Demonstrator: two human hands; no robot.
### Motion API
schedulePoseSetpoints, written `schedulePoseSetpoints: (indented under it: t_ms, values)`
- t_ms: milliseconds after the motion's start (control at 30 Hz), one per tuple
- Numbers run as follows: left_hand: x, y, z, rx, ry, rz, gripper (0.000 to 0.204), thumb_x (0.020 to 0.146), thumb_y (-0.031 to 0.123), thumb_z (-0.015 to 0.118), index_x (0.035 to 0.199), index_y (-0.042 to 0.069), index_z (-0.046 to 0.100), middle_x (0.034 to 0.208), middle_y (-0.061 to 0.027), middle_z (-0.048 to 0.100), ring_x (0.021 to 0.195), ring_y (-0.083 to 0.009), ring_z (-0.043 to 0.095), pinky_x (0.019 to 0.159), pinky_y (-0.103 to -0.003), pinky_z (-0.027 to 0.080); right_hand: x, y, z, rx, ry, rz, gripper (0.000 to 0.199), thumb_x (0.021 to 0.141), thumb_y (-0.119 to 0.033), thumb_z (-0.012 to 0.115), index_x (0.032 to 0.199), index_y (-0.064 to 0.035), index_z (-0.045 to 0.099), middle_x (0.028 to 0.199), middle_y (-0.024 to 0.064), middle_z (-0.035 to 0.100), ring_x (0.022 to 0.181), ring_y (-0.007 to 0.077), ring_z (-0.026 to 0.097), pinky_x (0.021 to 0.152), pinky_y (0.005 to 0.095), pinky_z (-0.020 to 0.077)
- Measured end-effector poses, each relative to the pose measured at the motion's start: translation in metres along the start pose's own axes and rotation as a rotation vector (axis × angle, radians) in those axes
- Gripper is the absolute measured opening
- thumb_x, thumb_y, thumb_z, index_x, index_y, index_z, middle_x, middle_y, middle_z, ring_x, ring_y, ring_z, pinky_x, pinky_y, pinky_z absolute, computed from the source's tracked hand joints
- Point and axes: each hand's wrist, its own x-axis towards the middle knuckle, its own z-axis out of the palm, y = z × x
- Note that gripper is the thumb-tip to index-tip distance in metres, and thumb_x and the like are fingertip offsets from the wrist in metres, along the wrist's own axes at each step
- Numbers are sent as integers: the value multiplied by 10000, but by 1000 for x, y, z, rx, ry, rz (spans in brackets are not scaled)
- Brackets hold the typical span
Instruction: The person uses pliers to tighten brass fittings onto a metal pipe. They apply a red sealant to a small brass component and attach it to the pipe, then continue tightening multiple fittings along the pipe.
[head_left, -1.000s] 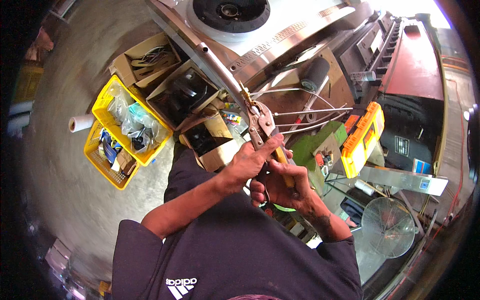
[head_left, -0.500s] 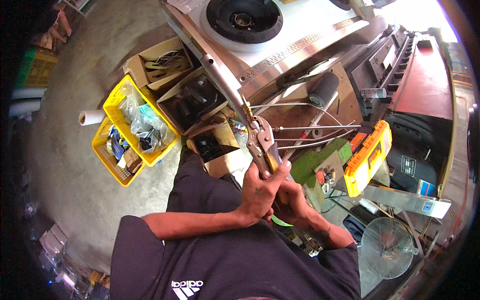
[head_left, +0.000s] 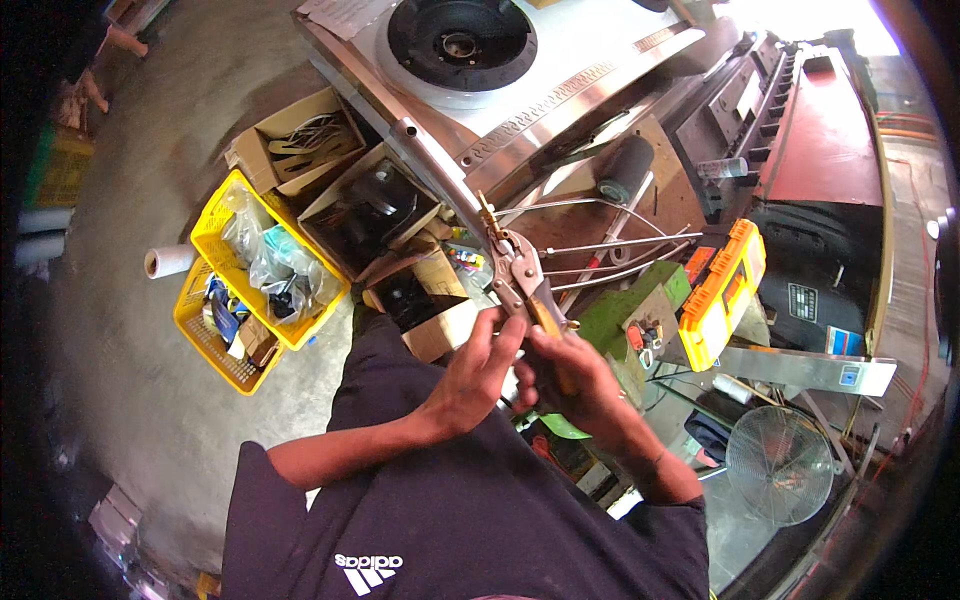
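A pair of silver locking pliers [head_left: 517, 268] stands in front of me at the worktable's edge, its jaws at a small brass fitting [head_left: 487, 212]. My left hand [head_left: 468, 378] is closed at the lower end of the pliers, thumb and fingers against the metal. On the other side, my right hand [head_left: 590, 385] wraps round a tool with an orange-and-dark handle [head_left: 546, 318], which lies alongside the pliers. The working end of that tool is hidden behind the pliers and my fingers. Both hands are slightly blurred.
A steel cooker top with a black burner ring [head_left: 461, 45] lies ahead. Metal tubes [head_left: 610, 246] run rightward to an orange-yellow toolbox [head_left: 722, 295]. Yellow crates [head_left: 318, 325] and cardboard boxes [head_left: 440, 330] stand at left. A wire-guarded fan [head_left: 780, 465] is lower right.
My left hand has slid down and left along the pliers, drawing apart from my right hand. The right hand has shifted slightly up and right. The whole view has moved a little.
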Motion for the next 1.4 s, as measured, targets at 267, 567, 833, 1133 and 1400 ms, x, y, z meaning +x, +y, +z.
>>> schedulePoseSetpoints:
  t_ms: [267, 567, 833, 1133, 1400]
  values:
    - [-52, 5, -77, 543, 263, 684, 515, 1051, 308, 498, 1424, -31, 392, 1403, -218, 478, 1315, -278, 497, 1121, -404, 392, 68, 93, 113, 356, 273, -356, 464, 1045, -479, 582, 1221, -50, 615, 1056, 34, 648, 909, 136, 626, 808, 278, 501]
    - [27, 79, -130, 125, 544, 673, 444, 1141, 363, 332, 1190, -15, 562, 1039, -162, 689, 940, -263, 710, 852, -360, 583, 147, 53, 178, 181, 17, -405, 784, 1044, -712, 328, 1384, -44, 560, 1274, 101, 644, 1171, 193, 602, 1038, 348, 454]
    - [133, 146, -149, -365, 377, 543, 357, 1111, 308, 361, 1182, -17, 491, 979, -260, 686, 847, -414, 731, 849, -554, 629, 87, 63, 126, -668, 399, -1143, 278, 1081, -187, 528, 1298, -23, 583, 1075, 208, 650, 971, 317, 676, 845, 405, 533]
    - [234, 185, -113, -159, 301, 416, 405, 1033, 332, 570, 1141, -34, 434, 995, -316, 671, 870, -492, 725, 828, -602, 633, 56, 60, -34, -346, 1343, -1372, 278, 1117, -192, 458, 1293, 10, 530, 855, 64, 639, 646, 63, 511, 588, 244, 441]
    - [309, 184, -52, 476, 39, 284, 349, 1019, 316, 631, 939, -14, 549, 858, -258, 698, 746, -348, 748, 695, -458, 664, 73, 48, -58, -231, 1228, -1315, 252, 1130, -203, 427, 1286, -21, 506, 815, 47, 625, 661, 56, 504, 586, 222, 421]
